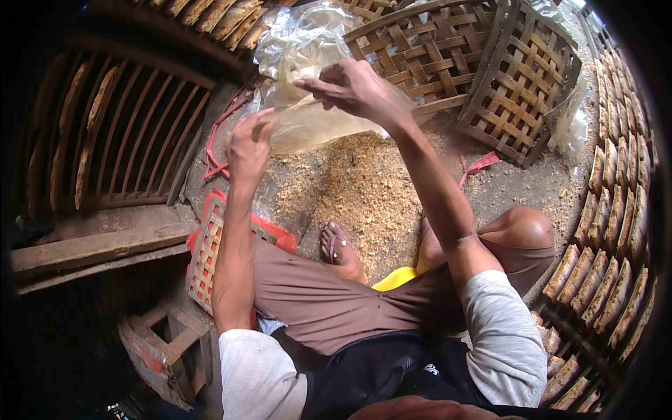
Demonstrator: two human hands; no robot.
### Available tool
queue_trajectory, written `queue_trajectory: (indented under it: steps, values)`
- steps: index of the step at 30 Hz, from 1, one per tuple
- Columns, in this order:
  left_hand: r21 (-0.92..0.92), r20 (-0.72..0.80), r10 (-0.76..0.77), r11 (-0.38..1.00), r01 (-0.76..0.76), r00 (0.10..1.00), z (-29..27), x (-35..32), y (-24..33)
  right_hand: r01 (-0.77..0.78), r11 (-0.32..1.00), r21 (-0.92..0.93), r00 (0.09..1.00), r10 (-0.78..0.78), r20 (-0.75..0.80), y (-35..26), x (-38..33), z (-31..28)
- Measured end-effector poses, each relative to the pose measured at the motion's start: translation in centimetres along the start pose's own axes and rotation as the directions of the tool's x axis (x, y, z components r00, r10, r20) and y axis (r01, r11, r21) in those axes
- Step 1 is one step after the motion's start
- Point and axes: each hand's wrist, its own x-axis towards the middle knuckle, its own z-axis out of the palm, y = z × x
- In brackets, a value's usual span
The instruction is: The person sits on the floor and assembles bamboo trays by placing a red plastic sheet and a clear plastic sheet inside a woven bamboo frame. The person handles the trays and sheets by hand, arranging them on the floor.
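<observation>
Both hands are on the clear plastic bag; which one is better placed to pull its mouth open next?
Probably the right hand: it pinches the clear plastic bag at its upper edge, while the left hand grips lower down.

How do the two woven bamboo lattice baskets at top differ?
The left woven bamboo basket lies flatter, its open weave facing the camera, partly behind the clear plastic bag. The right woven bamboo basket stands tilted on edge, showing a deeper rim. Both share brown strip latticework.

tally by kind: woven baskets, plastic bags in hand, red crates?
Woven bamboo baskets: 2
Clear plastic bag, held by left hand and right hand: 1
Red plastic crate: 1
Total: 4
</observation>
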Motion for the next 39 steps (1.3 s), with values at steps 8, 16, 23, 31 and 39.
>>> queue_trajectory:
  steps: [8, 16, 23, 31, 39]
  values:
    - [-0.1, -0.02, 0.059, 0.993, -0.061, 0.998, -1.4, 0.0, -0.4, 0.227, 0.708, -0.669, 0.874, -0.451, -0.181, 0.5, -1.5, 2.9]
    - [0.316, -0.277, 0.023, 0.946, 0.069, 0.96, -2.7, 0.4, -2.9, 0.469, 0.838, -0.28, 0.825, -0.528, -0.2, -0.5, -0.5, 4.0]
    - [-0.6, 0.338, -0.464, 0.564, 0.567, 0.819, -0.2, -0.8, -1.6, 0.556, 0.818, -0.145, 0.831, -0.551, 0.079, -2.5, -2.1, 9.9]
    - [-0.467, 0.053, -0.103, 0.876, 0.116, 0.993, -0.4, -0.3, -4.7, 0.597, 0.802, -0.012, 0.793, -0.589, 0.154, -0.8, -0.5, 8.9]
    - [-0.509, 0.22, 0.042, 0.857, 0.078, 0.974, -2.5, -0.5, -1.7, 0.481, 0.843, -0.241, 0.831, -0.526, -0.183, -0.2, -0.7, 3.6]
